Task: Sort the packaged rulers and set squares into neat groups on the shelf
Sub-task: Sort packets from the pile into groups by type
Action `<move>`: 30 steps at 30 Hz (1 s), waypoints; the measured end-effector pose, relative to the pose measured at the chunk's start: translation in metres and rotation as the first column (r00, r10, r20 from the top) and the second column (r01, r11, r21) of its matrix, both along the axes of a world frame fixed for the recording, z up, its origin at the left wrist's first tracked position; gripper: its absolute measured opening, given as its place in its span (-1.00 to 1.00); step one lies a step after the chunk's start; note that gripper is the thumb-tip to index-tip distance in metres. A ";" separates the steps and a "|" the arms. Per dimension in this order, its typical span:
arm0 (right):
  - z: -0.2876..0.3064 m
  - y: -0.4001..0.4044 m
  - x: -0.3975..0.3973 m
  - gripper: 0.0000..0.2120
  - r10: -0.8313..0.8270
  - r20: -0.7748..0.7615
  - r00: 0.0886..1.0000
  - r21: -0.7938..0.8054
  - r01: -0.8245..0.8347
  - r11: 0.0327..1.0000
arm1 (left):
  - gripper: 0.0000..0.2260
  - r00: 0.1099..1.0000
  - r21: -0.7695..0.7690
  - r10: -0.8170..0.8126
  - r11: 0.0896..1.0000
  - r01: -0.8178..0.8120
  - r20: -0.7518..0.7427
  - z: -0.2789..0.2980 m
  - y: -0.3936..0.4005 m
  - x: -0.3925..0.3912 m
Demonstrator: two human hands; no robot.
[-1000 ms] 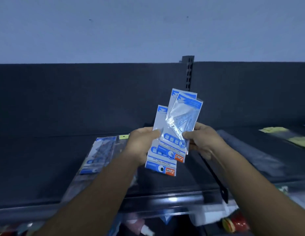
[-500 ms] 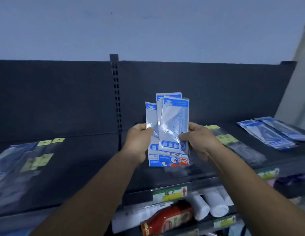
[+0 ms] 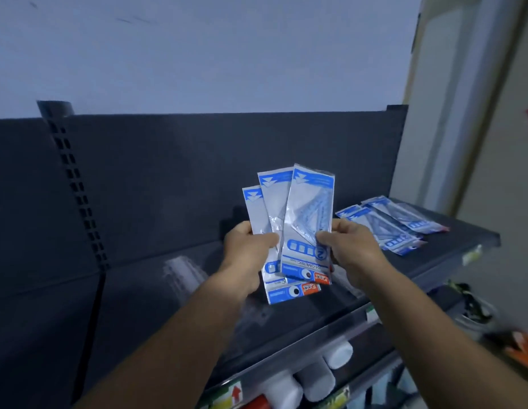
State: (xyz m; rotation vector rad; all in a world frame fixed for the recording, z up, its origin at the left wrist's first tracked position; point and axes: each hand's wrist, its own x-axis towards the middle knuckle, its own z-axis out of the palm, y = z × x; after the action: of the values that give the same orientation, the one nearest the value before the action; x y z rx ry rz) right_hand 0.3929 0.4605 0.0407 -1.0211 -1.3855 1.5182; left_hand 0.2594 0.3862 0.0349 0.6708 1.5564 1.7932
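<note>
Three blue-and-white set square packs [image 3: 308, 219] are fanned upright in front of me, above the dark shelf [image 3: 451, 261]. My left hand [image 3: 248, 252] grips the two rear packs at their left edge. My right hand [image 3: 351, 249] pinches the front pack at its right edge. A group of several similar packs [image 3: 389, 222] lies flat on the shelf's right end, just right of my right hand. A clear, blurred pack [image 3: 183, 273] lies on the shelf to the left of my left forearm.
A slotted upright [image 3: 74, 184] runs down the dark back panel at left. The shelf ends at a pale wall [image 3: 478, 113] on the right. White rolls [image 3: 316, 379] and a red bottle sit on the lower shelf below the price strip.
My view has swung to the right along the shelf; the group of packs at the right end is now beside my hands. Both hands still hold the fanned packs.
</note>
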 end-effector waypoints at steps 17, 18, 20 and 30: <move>-0.005 0.161 0.104 -0.94 -0.104 0.087 0.991 0.048 0.100 0.994 | -0.81 1.000 -0.062 0.008 0.998 -0.008 0.000 0.003 0.159 0.098; -0.004 0.174 0.112 -0.95 -0.111 0.103 0.989 0.050 0.106 0.993 | -0.81 1.000 -0.065 0.021 0.998 -0.021 0.006 0.003 0.172 0.104; -0.005 0.200 0.127 -0.90 -0.119 0.123 0.985 0.049 0.114 0.992 | -0.82 0.999 -0.087 0.046 0.995 -0.047 -0.006 0.001 0.195 0.117; -0.023 0.275 0.158 -0.81 -0.168 0.442 0.881 0.329 0.015 0.944 | -0.84 0.974 -0.301 0.162 0.932 -0.205 -0.161 -0.043 0.280 0.145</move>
State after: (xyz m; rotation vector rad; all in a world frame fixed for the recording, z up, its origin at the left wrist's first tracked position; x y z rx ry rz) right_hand 0.5513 0.7356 0.0177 -1.2736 -1.8129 0.9619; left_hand 0.4043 0.6665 -0.0084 0.5114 2.0012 1.6002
